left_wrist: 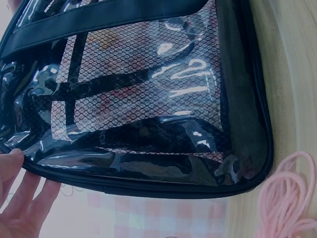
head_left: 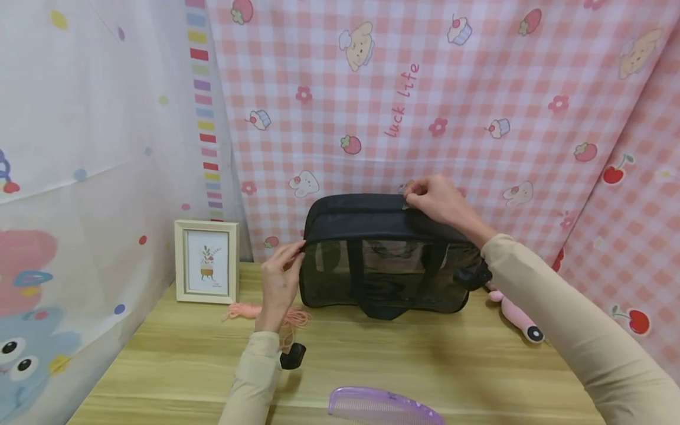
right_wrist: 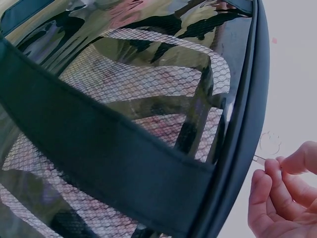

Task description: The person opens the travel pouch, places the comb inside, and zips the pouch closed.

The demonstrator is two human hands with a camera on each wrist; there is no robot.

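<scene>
Bag (head_left: 390, 260), black, clear-panelled: upright on the table's (head_left: 425, 357) far part, right of the left hand (head_left: 280, 282), long axis left-to-right, front facing near. Left hand: pinching its upper left edge. Right hand (head_left: 441, 202), nearer the zip pull (right_wrist: 259, 159): pinching that pull, top middle.

Small things on my wood-grain table (head_left: 159, 366)
I see a purple comb (head_left: 386, 400) nearest me, pink cord (head_left: 245, 310) beside the cream picture frame (head_left: 207, 262), and a pink toy (head_left: 514, 314) off to my right.
</scene>
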